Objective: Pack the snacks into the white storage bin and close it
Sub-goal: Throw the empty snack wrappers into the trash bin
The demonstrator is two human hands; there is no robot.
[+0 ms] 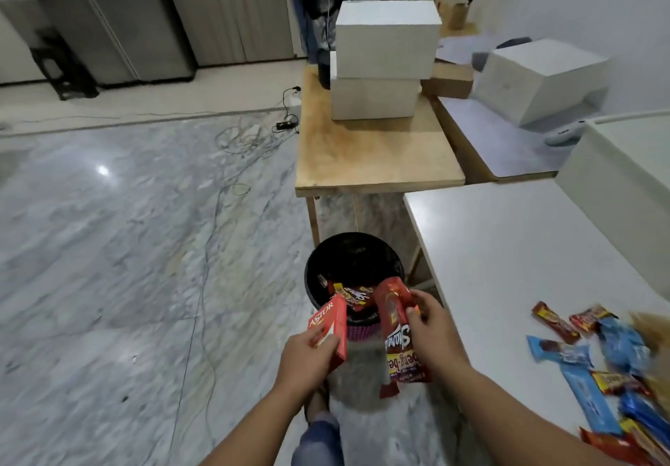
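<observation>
Marble floor [108,248] fills the left side, strewn with loose cables [239,139] running toward a power strip. Moving right, the left hand [304,360] has its fingers curled round a red Astor box [328,327], held just above and in front of a black bucket [353,269] standing on the floor under the edge of a wooden table [377,153]. More snack packs [353,297] lie inside the bucket. Beside it, the right hand [433,331] pinches a long red wafer packet [398,335] by its side, so that the lower end hangs free.

Further right, the white table [507,248] carries a scatter of blue and red snack bars [598,356] at its near right edge. What looks like the white storage bin [616,190] stands at the far right of that table, well apart from both hands; whether it is open cannot be told, since only one wall and part of the top show. Other white boxes [384,55] sit stacked on the wooden table behind.

The likely risks: the packet is held by a light side pinch and could slip or swing loose when carried across, and the box could catch the table edge on the way up. Both hands must travel well to the right to reach the bin, and reaching across could sweep the bars off the near edge.
</observation>
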